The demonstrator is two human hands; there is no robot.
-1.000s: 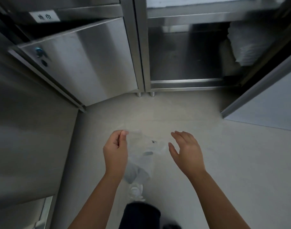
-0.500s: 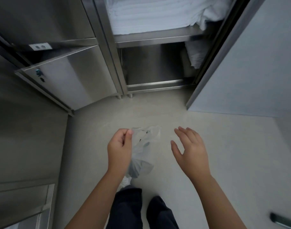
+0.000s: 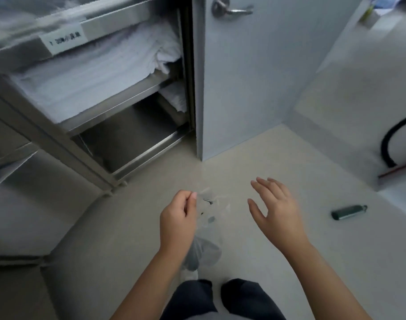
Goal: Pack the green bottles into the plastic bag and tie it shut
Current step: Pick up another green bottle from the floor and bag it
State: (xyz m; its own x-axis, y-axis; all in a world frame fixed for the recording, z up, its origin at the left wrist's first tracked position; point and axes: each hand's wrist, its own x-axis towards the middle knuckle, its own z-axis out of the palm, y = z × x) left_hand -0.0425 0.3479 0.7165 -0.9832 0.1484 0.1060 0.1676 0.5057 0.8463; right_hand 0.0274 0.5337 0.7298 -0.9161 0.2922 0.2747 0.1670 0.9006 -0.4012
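My left hand [image 3: 177, 219] pinches the top edge of a clear plastic bag [image 3: 207, 229], which hangs down in front of my legs. The bag looks limp, with something dark low inside it that I cannot make out. My right hand [image 3: 274, 210] hovers to the right of the bag, fingers spread, holding nothing. One dark green bottle [image 3: 348, 212] lies on its side on the pale floor, well to the right of my right hand.
A steel shelf unit [image 3: 119, 105] with folded white towels [image 3: 98, 65] stands at the upper left. A grey door [image 3: 243, 77] with a lever handle rises behind the bag. A black hose [image 3: 389, 144] curls at the right wall. My dark trouser legs [image 3: 211, 299] are below.
The view has swung right and up: the door handle, the hose and the green bottle on the floor have come into sight. Both hands keep the same pose around the bag.
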